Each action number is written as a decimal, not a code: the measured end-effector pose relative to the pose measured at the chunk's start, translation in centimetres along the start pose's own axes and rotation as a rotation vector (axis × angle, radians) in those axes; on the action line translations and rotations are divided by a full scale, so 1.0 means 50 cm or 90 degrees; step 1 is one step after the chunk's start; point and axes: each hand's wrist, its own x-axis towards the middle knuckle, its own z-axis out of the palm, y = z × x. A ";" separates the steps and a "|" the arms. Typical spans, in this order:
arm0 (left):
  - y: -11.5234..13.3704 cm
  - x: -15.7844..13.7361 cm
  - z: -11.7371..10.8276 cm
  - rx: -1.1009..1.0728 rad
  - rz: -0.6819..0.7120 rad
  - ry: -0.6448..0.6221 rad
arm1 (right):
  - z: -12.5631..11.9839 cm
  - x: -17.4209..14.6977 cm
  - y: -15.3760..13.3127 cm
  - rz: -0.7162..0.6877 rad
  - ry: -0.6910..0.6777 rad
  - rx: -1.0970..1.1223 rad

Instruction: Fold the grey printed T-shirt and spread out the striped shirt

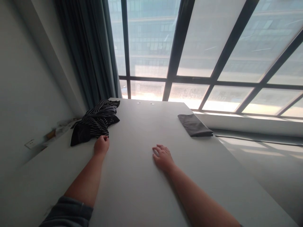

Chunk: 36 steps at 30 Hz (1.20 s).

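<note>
Left sleeve [67, 212] dark blue-grey, short, loose, creased, hem band near elbow; left forearm [85, 179] and right forearm [196, 194] bare.

From here I make out a black cloth [96, 121] with thin white stripes and plain black stretches, a plain grey cloth [195, 126], white tabletop [134, 176], dark blue-green curtain [87, 47], near-black window bars [176, 47], slate-grey sleeve [68, 212].

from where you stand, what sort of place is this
Probably a room in a home or office: large framed windows, a dark curtain, and a white table holding a black striped cloth.
</note>
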 end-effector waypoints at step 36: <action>0.017 -0.005 -0.043 0.320 0.140 -0.234 | -0.003 0.000 -0.004 0.005 0.006 0.005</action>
